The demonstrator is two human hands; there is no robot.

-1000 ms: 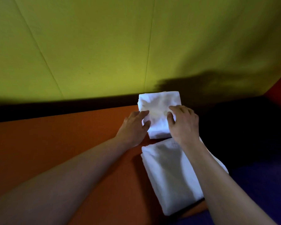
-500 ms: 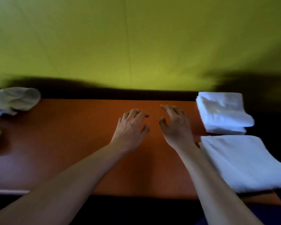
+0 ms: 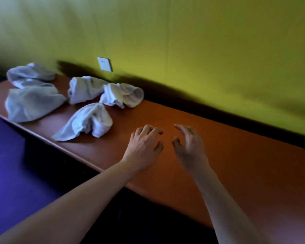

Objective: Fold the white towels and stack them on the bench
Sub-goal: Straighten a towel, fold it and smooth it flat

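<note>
White towels (image 3: pixel 88 123), orange-brown bench (image 3: pixel 236 164), yellow-green wall (image 3: pixel 201 50).

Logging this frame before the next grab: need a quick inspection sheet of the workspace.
Surface: orange bench, bare under the hands.
Job's things: five crumpled white towels at the left end; nearest towel by the front edge. No folded stack in view.
Clutter: nothing seen.
Grippers: left hand and right hand open, empty, over the bench.
Cables: nothing seen.
Surroundings: yellow-green wall with a white wall plate.

Soft, matt terry cloth of crumpled towels (image 3: pixel 88 123) on smooth, satin-sheen orange-brown bench (image 3: pixel 236 164)
</note>
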